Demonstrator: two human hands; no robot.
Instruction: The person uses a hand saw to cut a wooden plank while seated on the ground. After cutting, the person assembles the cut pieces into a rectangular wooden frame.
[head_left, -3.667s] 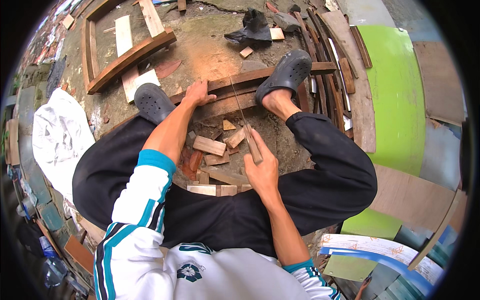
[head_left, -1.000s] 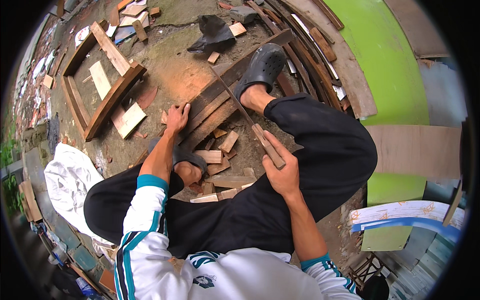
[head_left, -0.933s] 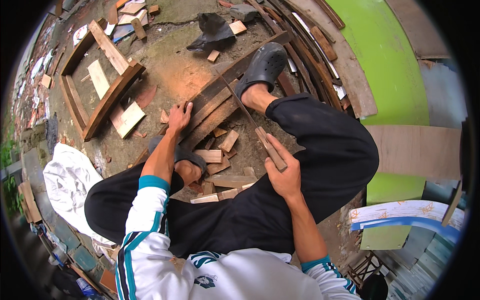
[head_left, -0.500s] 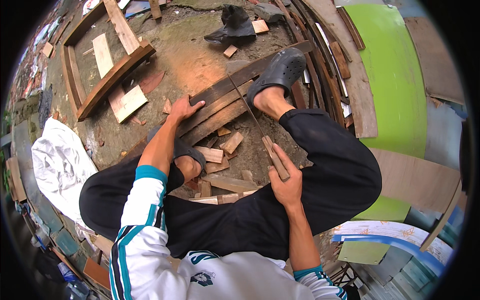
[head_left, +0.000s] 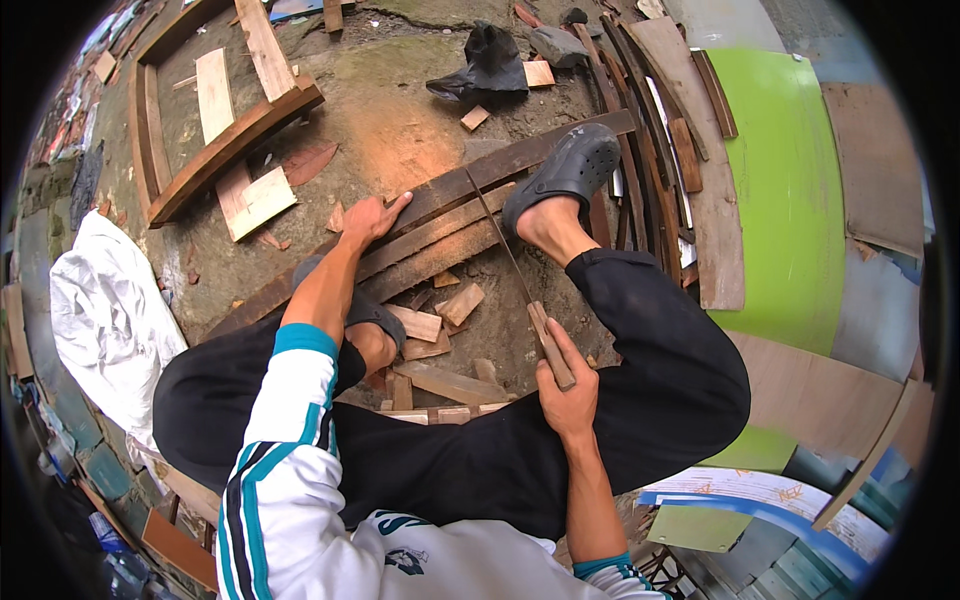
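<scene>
My right hand (head_left: pixel 568 398) is closed around the wooden handle of a handsaw (head_left: pixel 549 345), its index finger stretched along the grip. The narrow, dark blade slants up and left, its far end lying across a long dark wooden plank (head_left: pixel 520 157). On that plank, left of the blade, my left hand (head_left: pixel 370 218) presses down, gripping it with one finger stretched along the top. Lighter wooden strips (head_left: pixel 440 232) lie under and beside the plank on the near side. My right foot in a grey clog (head_left: pixel 572 170) rests on the plank, right of the blade.
Offcut wood blocks (head_left: pixel 460 304) lie between my legs. A curved wooden frame (head_left: pixel 235 150) is at the upper left, a white cloth (head_left: pixel 105 315) at the left. Long boards (head_left: pixel 650 150) and a green panel (head_left: pixel 785 190) stretch along the right. Orange sawdust (head_left: pixel 405 150) covers the ground beyond the plank.
The saw and my right hand have drawn back slightly toward me, so the blade's tip sits nearer the plank's far edge. My left hand stays on the plank. The whole view has shifted a little.
</scene>
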